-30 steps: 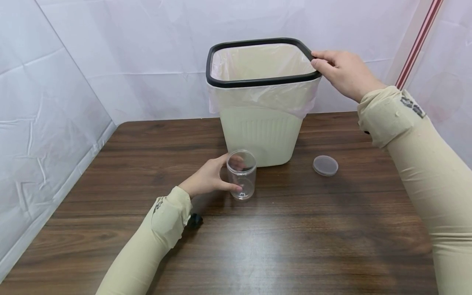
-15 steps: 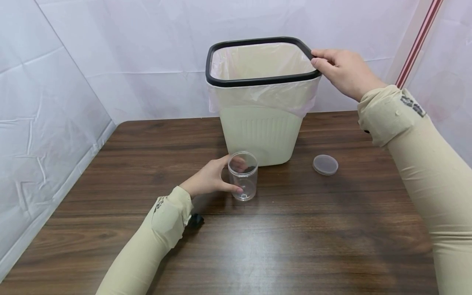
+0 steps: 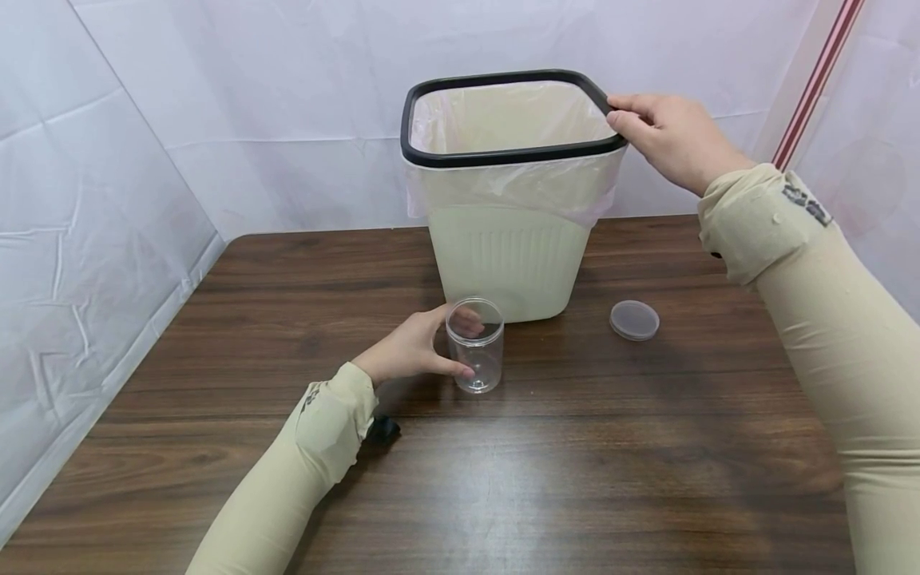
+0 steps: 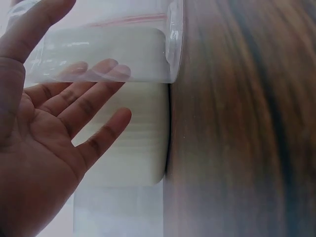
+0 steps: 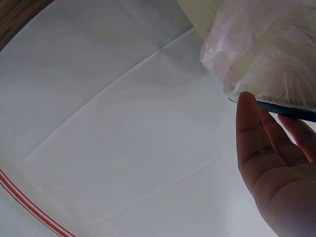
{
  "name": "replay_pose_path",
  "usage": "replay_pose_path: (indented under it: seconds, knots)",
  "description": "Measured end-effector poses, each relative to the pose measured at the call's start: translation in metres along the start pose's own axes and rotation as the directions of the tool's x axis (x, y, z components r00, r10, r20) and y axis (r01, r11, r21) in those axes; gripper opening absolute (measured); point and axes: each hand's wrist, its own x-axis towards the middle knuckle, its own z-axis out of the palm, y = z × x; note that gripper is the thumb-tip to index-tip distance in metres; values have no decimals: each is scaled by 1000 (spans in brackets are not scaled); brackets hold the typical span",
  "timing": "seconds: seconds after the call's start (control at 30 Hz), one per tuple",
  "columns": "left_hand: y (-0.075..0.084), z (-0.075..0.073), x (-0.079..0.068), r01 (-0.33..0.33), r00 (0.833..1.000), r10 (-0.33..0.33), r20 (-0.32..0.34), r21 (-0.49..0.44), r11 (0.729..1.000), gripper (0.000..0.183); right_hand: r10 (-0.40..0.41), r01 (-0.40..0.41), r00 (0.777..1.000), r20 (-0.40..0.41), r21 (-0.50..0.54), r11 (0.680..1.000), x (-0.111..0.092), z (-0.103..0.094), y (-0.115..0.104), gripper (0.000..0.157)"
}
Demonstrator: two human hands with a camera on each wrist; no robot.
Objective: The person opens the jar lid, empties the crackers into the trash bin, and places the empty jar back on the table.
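A clear plastic jar (image 3: 483, 355) stands upright on the table in front of a trash bin, its top uncovered. My left hand (image 3: 417, 343) holds it from the left side, thumb at the front and fingers behind. In the left wrist view, fingertips (image 4: 118, 72) show through the jar's wall (image 4: 133, 54), and the little finger is apart from it. The pale trash bin (image 3: 513, 259) has a black rim (image 3: 517, 157) and a thin plastic liner (image 3: 596, 188). My right hand (image 3: 676, 140) pinches the rim's right corner between thumb and fingers.
A round clear lid (image 3: 635, 320) lies flat on the wooden table (image 3: 575, 479), right of the bin. A small black object (image 3: 382, 431) shows beside the left cuff. White sheeting (image 3: 287, 104) hangs behind and at the sides, with a red stripe (image 3: 819, 80) at the right.
The jar and my left hand have shifted slightly to the right and nearer the front. My right hand stays at the bin's rim.
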Motion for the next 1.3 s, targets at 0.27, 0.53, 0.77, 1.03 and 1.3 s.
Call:
replay_pose_path:
  seconds: [0.27,0.53,0.77,1.03,1.3]
  knots:
    - [-3,0,-1,15,1000,-15,-10,13,1000,64,-3,3,1000,0,-10,1000,0,0,-1,54]
    - [-5,1,-1,23,1000,-23,-6,-3,1000,64,-28,28,1000,-2,-20,999,-1,0,0,54]
    - [-4,1,-3,40,999,-40,6,-6,999,66,-35,34,999,-7,-19,999,-1,2,3,54]
    - [-4,2,-3,47,999,-47,9,-8,999,67,-56,55,998,-9,-15,998,-2,2,4,54]
    - [-3,2,-3,45,999,-45,15,-10,999,69,-87,88,996,-20,7,996,-5,3,8,54]
